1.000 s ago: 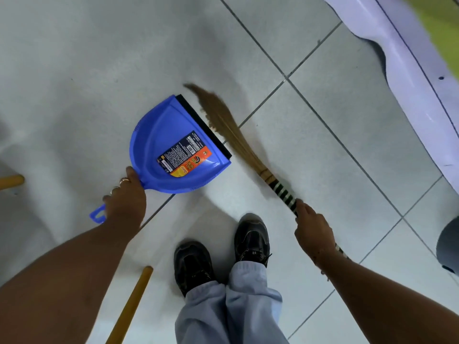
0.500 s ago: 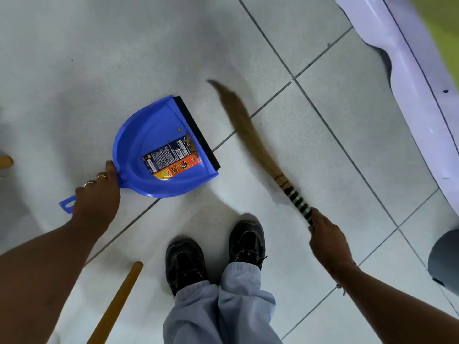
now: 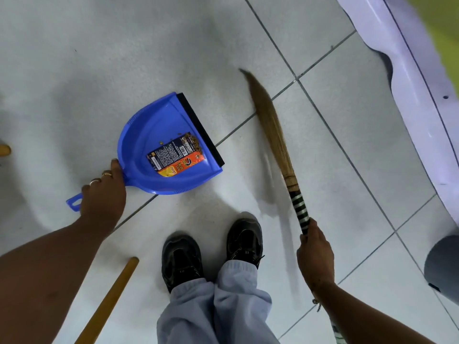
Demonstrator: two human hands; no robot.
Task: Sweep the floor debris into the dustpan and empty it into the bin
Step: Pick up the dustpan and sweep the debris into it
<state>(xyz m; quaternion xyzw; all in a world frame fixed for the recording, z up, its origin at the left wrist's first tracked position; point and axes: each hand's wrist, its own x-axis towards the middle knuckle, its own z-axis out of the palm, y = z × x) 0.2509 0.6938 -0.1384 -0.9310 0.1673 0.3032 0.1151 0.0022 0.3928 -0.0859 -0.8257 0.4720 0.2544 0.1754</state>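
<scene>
Resting mid-left on tiled floor [image 3: 347, 194]: blue dustpan [image 3: 159, 135], brown debris [image 3: 195, 142] near black lip. Left hand [image 3: 104, 197] covers handle, fingers wrapped. Right hand [image 3: 314, 249] closed on blurred broom [image 3: 273, 125]. Grey bin [image 3: 444, 264] cut off right edge.

Your broom bristles [image 3: 267, 115] are motion-blurred, left hand [image 3: 103, 197] hides most of the dustpan handle [image 3: 74, 201], grey bin [image 3: 444, 266] is cropped at the right edge.

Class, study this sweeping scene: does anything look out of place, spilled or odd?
Little stands out. Brown crumbs lie inside the blue plastic dustpan near its black lip. One oddity: a yellow wooden pole lies loose on the floor beside the shoes, a possible trip hazard.
</scene>
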